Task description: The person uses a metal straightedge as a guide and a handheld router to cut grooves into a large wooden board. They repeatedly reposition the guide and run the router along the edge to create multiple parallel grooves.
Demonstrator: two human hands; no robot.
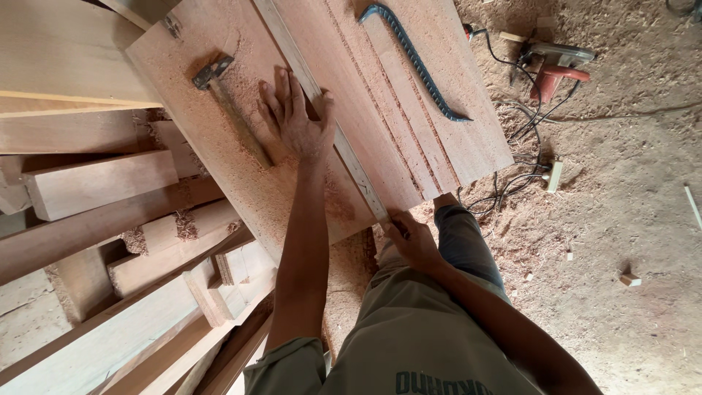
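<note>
My left hand (298,121) presses a long ruler (333,132) flat on the dusty board (241,175) so it cannot slide, while my right hand (411,238) pinches shut at its near end, hammer (230,110) alongside.

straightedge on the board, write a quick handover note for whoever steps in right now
Left hand lies flat, pressing the long straightedge onto the wide board.
Right hand is at the straightedge's near end, at the board's edge; what it pinches cannot be made out.
Hammer rests on the board left of the hand; bent bar lies farther right.
Done: straightedge laid along the board. Any drawn line is hidden.
</note>
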